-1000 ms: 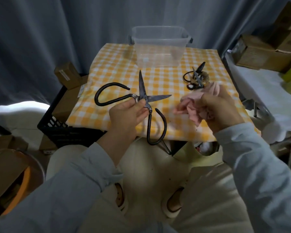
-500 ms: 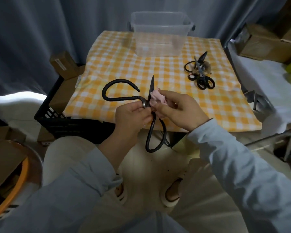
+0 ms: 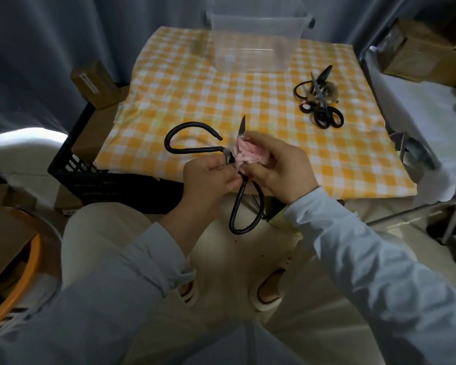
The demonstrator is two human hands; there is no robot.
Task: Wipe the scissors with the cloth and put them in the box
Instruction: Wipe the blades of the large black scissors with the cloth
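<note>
Dim, low contrast. Checked tablecloth (image 3: pixel 195 101) is the brightest area, evenly lit, no hard shadows; curtain (image 3: pixel 63 35) behind it murky. Pink cloth (image 3: pixel 250 154) at its near edge smeared soft. Wide-angle bending left and right of it, sleeves (image 3: pixel 379 272) blurry.

Left hand (image 3: pixel 208 177) grips scissors (image 3: pixel 195 151); right hand (image 3: pixel 279 172) presses cloth (image 3: pixel 250 154) (pink) on.

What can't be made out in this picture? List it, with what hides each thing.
- Head view: one blade of the large black metal scissors, wrapped in the pink cloth the right hand grips.
- Head view: their pivot, behind fingers of the left hand and the cloth.
- Head view: how many small black scissors lie in the pile; they overlap, too small.
</note>
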